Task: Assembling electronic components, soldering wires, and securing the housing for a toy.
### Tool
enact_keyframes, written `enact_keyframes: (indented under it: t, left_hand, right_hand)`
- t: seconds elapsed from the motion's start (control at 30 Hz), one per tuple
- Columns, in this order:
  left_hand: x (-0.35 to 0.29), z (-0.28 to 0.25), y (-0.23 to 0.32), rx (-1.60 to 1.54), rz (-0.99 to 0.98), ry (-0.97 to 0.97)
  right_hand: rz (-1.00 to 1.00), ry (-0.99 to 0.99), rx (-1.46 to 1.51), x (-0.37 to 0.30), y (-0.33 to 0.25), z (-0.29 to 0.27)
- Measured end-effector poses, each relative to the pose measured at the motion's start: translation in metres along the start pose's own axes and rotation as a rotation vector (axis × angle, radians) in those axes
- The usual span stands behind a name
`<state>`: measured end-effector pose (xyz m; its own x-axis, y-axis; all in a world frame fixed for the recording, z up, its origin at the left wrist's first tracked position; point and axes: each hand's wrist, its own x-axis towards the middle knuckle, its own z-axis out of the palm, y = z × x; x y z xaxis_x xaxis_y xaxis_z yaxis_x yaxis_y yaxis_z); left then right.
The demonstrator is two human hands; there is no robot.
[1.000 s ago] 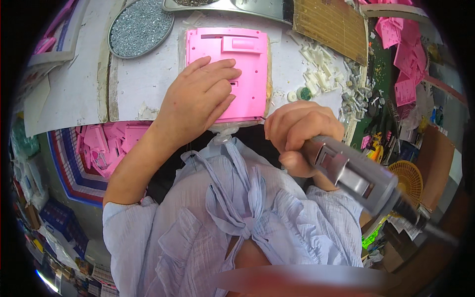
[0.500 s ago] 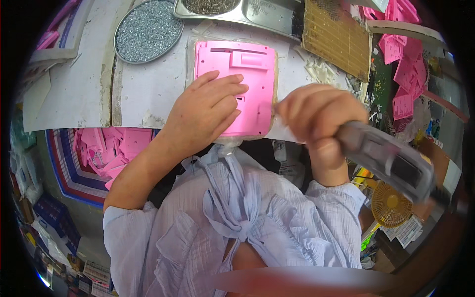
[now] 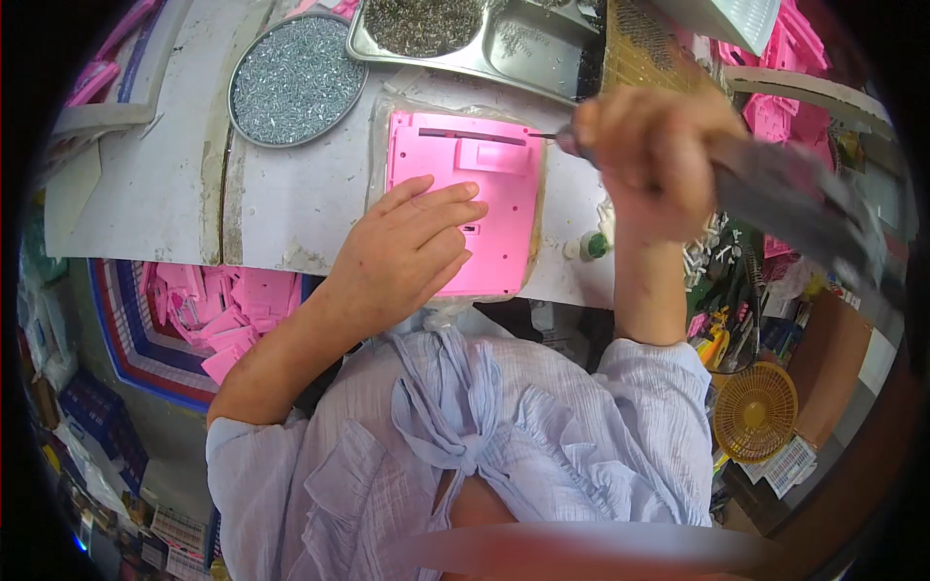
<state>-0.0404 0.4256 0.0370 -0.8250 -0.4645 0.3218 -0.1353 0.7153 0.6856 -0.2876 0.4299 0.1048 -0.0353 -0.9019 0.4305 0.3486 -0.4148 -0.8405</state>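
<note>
A pink plastic housing [image 3: 489, 223] lies on a pad wrapped in clear plastic [image 3: 376, 160] on the white worktable. My left hand [image 3: 412, 242] rests flat on its left and middle part, fingers stretched out. My right hand [image 3: 659, 145], blurred by motion, is wrapped round a dark grey electric screwdriver [image 3: 794, 198]. The thin bit points left and its tip is at the housing's upper right corner; whether it touches, I cannot tell. Near the housing's far edge are a long slot and a raised block.
A round dish of silver screws [image 3: 298, 79] stands far left, beside a steel tray [image 3: 528, 44] holding darker screws. Under the table edge on the left, a blue and red basket [image 3: 131, 329] contains pink parts. A small green-capped bottle [image 3: 591, 246] and a yellow basket [image 3: 756, 412] are at right.
My right hand has moved away from me with the screwdriver, from beside the housing's right edge to its upper right corner. My left hand keeps its place on the housing.
</note>
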Motion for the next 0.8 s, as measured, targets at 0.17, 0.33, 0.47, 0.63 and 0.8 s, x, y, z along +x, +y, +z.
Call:
enact_keyframes:
  t: [0.17,0.33,0.47,0.63,0.8]
  left_hand:
    - [-0.002,0.001,-0.001,0.008,0.001,-0.004]
    - [-0.003,0.004,-0.004,-0.024,-0.003,0.002]
    - [-0.005,0.005,-0.004,-0.077,-0.025,0.099]
    - [-0.004,0.002,0.005,-0.095,-0.062,0.246]
    - [-0.009,0.0,0.007,-0.029,-0.096,0.328]
  right_hand:
    - [0.009,-0.066,-0.299,0.003,0.018,0.0]
    - [0.023,-0.075,-0.406,0.003,0.027,-0.01]
    - [0.045,-0.071,-0.317,0.01,0.004,0.008]
    - [0.073,-0.334,0.08,0.004,-0.024,0.037]
    - [0.068,-0.356,0.112,-0.001,-0.014,0.053]
